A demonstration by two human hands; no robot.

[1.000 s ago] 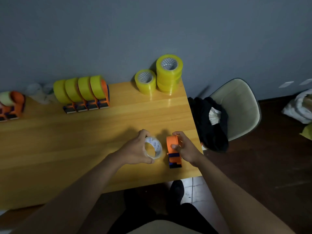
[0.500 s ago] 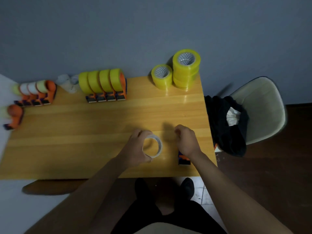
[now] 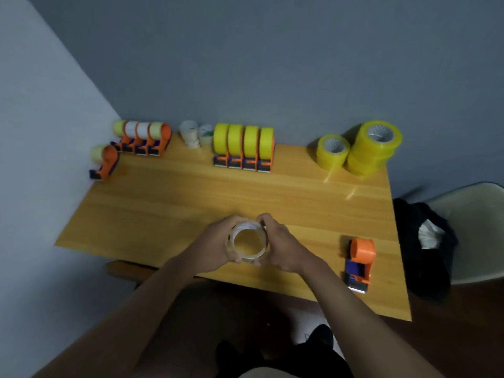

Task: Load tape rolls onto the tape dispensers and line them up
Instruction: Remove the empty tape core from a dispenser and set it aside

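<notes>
Clear tape roll [image 3: 247, 244] (apparently near-empty) between left hand [image 3: 215, 245] and right hand [image 3: 282, 248]

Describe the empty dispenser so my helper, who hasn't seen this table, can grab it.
Start at the wooden table, near its right front edge. The empty dispenser lies there alone, orange and blue. Unlike the dispensers along the wall, it carries no tape roll.

The table [image 3: 169, 203] is honey-yellow wood with grain. The roll [image 3: 247, 243] is clear with a white core. The dispenser [image 3: 359, 264] is orange, blue and black. Four loaded rolls [image 3: 243, 141] are opaque yellow; the stack [image 3: 375, 147] is translucent yellow. The wall [image 3: 272, 64] is grey-blue.
</notes>
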